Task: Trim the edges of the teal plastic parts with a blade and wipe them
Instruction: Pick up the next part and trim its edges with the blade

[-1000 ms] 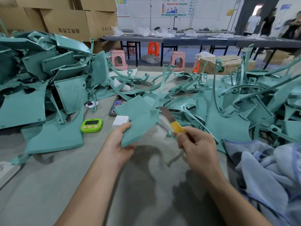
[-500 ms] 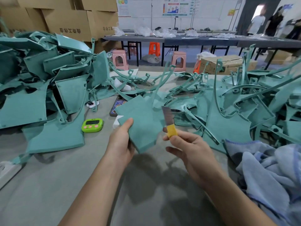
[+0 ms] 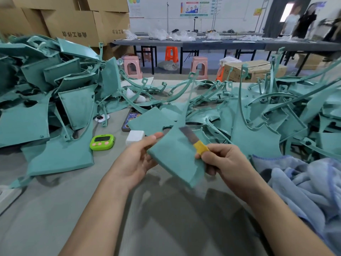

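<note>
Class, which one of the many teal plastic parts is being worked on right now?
The flat teal panel held off the table by the left hand, with the blade against it; all others lie in piles.

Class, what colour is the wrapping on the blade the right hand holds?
Yellow wrapping on the blade, seen in the head view.

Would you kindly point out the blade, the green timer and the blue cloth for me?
Blade (image 3: 189, 134): head view, on the bare metal above the yellow wrap.
Green timer (image 3: 102, 142): head view, on its front face below the screen.
Blue cloth (image 3: 302, 183): head view, on a fold near the right hand.
</note>
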